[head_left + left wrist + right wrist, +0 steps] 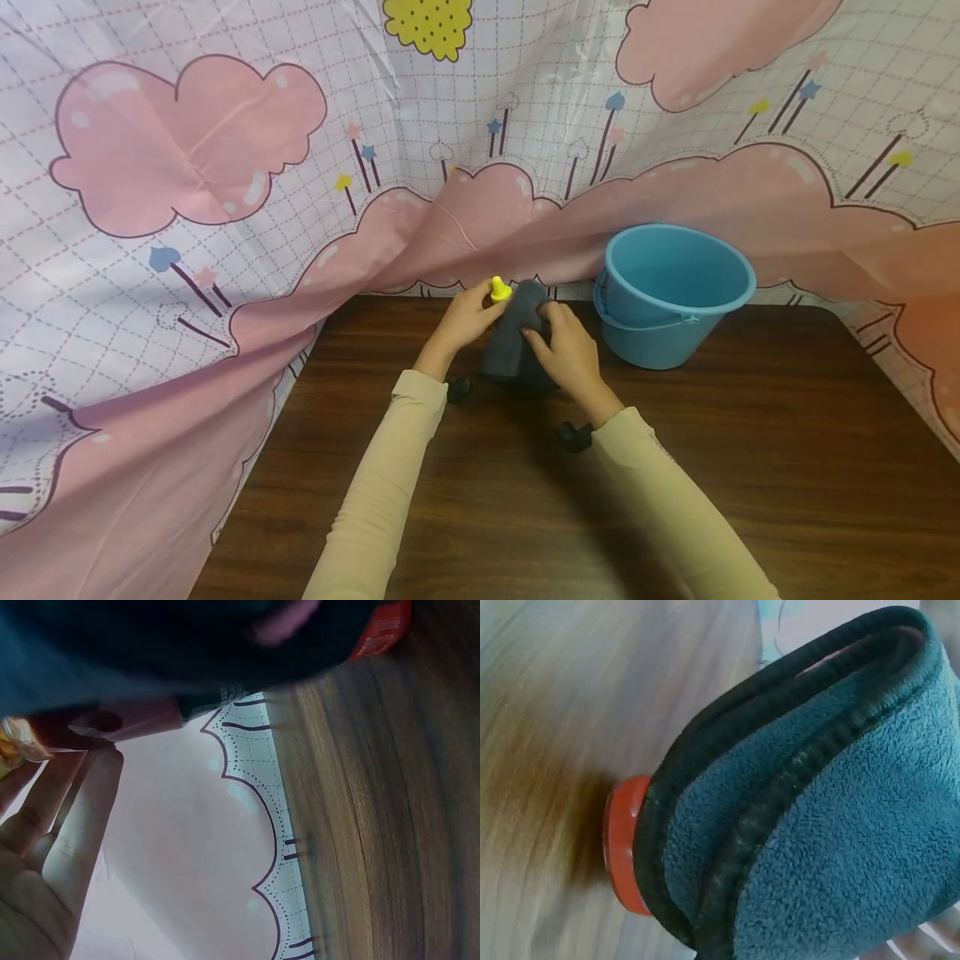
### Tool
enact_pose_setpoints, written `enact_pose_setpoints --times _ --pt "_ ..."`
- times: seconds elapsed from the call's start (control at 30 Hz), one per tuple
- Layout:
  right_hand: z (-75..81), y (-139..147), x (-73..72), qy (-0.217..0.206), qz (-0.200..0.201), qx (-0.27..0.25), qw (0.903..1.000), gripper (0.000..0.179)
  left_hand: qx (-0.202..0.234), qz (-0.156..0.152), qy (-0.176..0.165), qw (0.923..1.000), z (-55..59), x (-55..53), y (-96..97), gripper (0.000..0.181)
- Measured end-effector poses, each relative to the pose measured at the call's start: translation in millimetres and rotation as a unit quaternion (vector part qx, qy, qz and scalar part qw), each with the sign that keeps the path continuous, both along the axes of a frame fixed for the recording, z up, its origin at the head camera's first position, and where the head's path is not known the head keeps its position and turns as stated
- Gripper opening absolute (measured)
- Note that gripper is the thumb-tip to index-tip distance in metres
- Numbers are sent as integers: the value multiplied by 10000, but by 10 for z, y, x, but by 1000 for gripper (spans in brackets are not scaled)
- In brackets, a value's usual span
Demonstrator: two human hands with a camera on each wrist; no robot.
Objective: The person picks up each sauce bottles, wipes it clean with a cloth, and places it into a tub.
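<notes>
In the head view a dark grey cloth (512,337) is wrapped around a red bottle, hiding most of it. The bottle's yellow pointed cap (499,292) sticks out at the top. My left hand (463,321) holds the bottle near its cap; the left wrist view shows fingers against the red upper part (146,726). On the other side, my right hand (572,354) grips the cloth against the bottle, thumb pressed in front. The cloth looks blue-grey with a dark trimmed edge in the right wrist view, where the red bottle base (626,844) pokes out, tilted above the table.
A blue bucket (652,342) with its handle down stands on the dark wooden table (465,517), right of my hands. Behind the table hangs a printed curtain (225,158) with pink clouds. Black wrist cameras (574,437) sit below my wrists.
</notes>
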State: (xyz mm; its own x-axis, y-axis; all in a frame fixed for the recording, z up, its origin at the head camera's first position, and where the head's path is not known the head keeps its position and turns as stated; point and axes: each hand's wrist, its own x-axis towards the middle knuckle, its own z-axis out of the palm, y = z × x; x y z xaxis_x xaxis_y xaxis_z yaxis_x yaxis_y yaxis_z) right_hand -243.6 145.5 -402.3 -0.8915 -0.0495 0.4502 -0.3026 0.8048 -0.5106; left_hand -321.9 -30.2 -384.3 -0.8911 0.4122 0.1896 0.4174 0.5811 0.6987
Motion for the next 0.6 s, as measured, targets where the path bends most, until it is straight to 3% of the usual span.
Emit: enact_pose_setpoints --times 0.27,0.6 --pt "-42 -45 -35 80 -62 19 9999 50 -99 -17 -14 9999 15 21 -21 36" --pt "-116 6 0 -64 -11 -124 9999 52 51 -51 21 10000 9 24 -14 38"
